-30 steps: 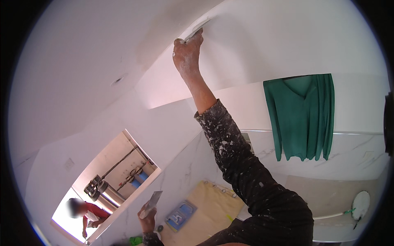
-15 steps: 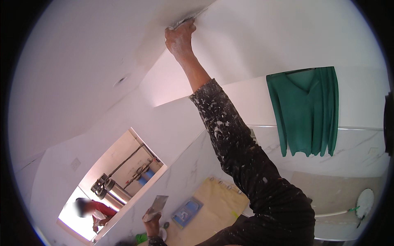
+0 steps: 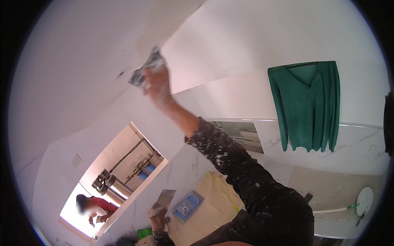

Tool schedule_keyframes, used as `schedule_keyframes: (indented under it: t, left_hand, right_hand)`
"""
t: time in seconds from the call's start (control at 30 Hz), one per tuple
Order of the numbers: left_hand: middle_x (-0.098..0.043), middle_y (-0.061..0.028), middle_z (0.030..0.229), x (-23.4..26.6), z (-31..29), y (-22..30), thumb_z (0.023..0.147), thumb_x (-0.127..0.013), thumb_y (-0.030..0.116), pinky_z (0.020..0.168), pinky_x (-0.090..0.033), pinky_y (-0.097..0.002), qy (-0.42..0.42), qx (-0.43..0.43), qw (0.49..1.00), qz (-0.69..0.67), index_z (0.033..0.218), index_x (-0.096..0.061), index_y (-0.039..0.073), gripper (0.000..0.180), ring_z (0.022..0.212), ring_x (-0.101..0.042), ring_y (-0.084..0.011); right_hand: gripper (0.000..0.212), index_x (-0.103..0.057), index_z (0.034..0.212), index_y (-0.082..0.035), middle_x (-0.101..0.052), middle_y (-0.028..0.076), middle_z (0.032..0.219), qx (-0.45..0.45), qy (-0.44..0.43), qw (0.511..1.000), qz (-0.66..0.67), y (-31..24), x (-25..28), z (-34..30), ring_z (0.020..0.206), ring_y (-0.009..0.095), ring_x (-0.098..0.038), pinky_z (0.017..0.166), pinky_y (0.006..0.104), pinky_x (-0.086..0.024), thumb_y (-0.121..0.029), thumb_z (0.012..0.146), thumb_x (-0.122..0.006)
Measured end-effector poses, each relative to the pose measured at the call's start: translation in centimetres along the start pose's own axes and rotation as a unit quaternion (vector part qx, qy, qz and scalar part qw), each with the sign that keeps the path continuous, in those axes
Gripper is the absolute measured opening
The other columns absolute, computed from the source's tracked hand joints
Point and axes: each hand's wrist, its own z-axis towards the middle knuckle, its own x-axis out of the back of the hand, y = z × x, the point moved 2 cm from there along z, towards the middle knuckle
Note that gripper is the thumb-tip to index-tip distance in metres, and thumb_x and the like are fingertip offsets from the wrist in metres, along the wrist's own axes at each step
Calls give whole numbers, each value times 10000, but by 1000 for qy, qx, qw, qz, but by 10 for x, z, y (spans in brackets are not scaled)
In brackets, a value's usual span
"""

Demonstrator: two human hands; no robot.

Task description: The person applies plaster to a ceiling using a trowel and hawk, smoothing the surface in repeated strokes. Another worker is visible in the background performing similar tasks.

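Observation:
Raised up by the ceiling, my right hand (image 3: 159,84) is closed around a broad putty knife (image 3: 144,69). Motion blurs the blade, which is smeared with white and grey paste and lies close to the ceiling (image 3: 123,45); whether it touches cannot be told. My right sleeve is dark and spattered with white. Lower down, my left hand (image 3: 157,219) grips a second putty knife (image 3: 166,198) by its handle, its flat metal blade pointing upward. Pale paste seems to sit near that blade's base.
A green sweater (image 3: 305,106) hangs on the right wall. Below lie a yellowish cover (image 3: 205,205) and a blue package (image 3: 188,207). Through an opening at left are metal cylinders (image 3: 117,188) and a person in red (image 3: 100,207). A round white dish-like object (image 3: 364,201) is at far right.
My right hand has swung down and left from the upper ceiling edge with its putty knife. My left hand has shifted slightly right. The person in the opening has moved slightly.

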Motion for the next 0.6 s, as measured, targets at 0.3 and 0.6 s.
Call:
schedule_keyframes:
  t: [0.3,0.6]
  left_hand:
    - [-689,-141,982,3,-13,-13,792,-711,96,791,-502,-332,-42,41,998,-13,1010,-669,-50,266,890,-654,-220]
    - [-664,-196,1045,-11,3,-12,763,-724,63,821,-510,-402,-72,-97,987,107,961,-706,2,209,960,-651,-330]
  right_hand:
    - [160,-466,1008,12,-533,157,863,-166,3,976,142,-55,75,116,691,238,-565,516,331,-490,-126,941,-515]
    - [449,-345,1215,52,-488,209,1064,-219,32,942,252,-91,58,137,972,341,-560,887,488,-503,-207,930,-576]
